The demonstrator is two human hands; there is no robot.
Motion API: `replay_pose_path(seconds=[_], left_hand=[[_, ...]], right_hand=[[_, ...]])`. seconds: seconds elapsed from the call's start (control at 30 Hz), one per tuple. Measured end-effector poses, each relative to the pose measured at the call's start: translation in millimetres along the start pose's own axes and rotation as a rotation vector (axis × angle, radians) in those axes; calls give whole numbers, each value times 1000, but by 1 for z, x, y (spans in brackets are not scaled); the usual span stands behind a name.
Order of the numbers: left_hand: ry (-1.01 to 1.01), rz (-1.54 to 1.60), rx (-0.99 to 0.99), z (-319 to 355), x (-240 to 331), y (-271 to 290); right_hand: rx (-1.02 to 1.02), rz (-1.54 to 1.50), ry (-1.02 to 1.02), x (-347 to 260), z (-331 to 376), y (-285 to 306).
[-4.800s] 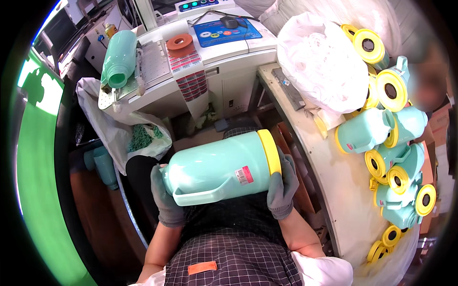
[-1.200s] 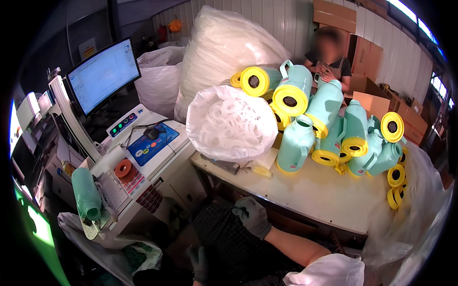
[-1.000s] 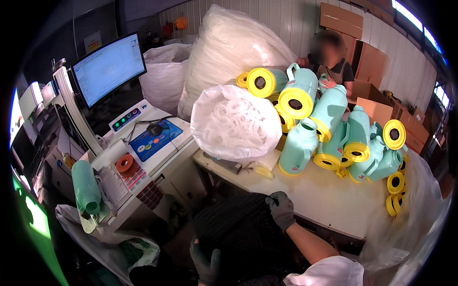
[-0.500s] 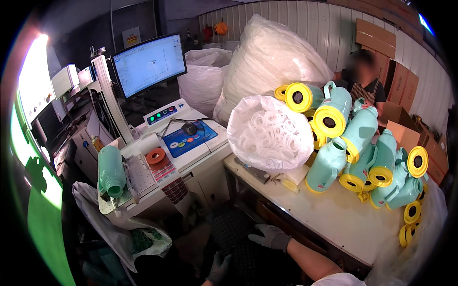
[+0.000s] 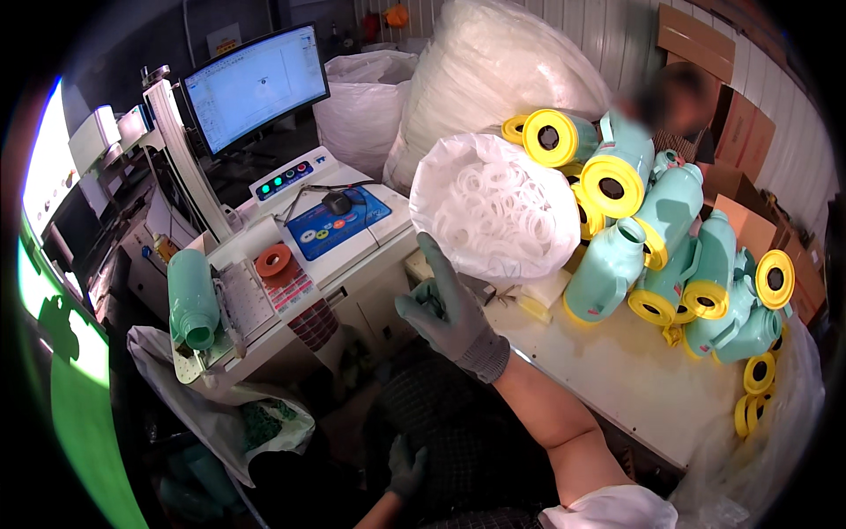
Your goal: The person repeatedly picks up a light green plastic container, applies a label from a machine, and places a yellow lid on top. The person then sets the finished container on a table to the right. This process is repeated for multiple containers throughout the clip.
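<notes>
My right hand [image 5: 451, 319], in a grey knit-cuffed glove, is raised over the front edge of the white table. Its index finger points up toward the bag of clear rings [image 5: 502, 220], the thumb stands apart, and the other fingers are partly curled; I see nothing held. Low down against my dark checked clothing rests my left hand [image 5: 405, 467], also gloved, with fingers loosely apart and nothing visible in it. Beyond the right hand, a mint-green bottle [image 5: 604, 273] stands on the table. Another green bottle [image 5: 192, 300] lies on the machine at left.
Several green jugs with yellow bases are piled on the table [image 5: 608, 379] at right. A machine panel [image 5: 339, 220] carries a mouse and an orange ring [image 5: 277, 264]. Behind are a monitor [image 5: 256, 88], big white sacks [image 5: 502, 79], cardboard boxes [image 5: 745, 145] and another person [image 5: 679, 106].
My right hand has risen from my lap to above the table edge, its index finger now extended. My left hand stays low near my lap. The view has shifted slightly.
</notes>
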State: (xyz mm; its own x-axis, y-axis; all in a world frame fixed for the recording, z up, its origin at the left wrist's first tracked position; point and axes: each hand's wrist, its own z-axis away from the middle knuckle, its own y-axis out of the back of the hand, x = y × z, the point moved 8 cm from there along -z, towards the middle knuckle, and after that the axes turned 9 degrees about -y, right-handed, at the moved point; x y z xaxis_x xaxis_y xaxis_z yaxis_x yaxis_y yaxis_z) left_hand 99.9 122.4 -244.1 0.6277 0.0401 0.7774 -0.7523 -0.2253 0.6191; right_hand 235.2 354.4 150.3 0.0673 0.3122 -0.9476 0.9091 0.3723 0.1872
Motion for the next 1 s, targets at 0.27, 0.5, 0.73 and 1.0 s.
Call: replay_pose_path(seconds=[0.27,0.5,0.73,1.0], left_hand=[[19,31,3,4,7,5],[24,92,-4,-4,6,2],[-3,381,-50,-4,-10,-15],[19,756,-60,-9,5,-13]], right_hand=[[-125,118,103,48,45,-76],[-182,462,309,114,80,-130],[-122,566,331,118,87,-132],[-104,590,341,122,86,-136]])
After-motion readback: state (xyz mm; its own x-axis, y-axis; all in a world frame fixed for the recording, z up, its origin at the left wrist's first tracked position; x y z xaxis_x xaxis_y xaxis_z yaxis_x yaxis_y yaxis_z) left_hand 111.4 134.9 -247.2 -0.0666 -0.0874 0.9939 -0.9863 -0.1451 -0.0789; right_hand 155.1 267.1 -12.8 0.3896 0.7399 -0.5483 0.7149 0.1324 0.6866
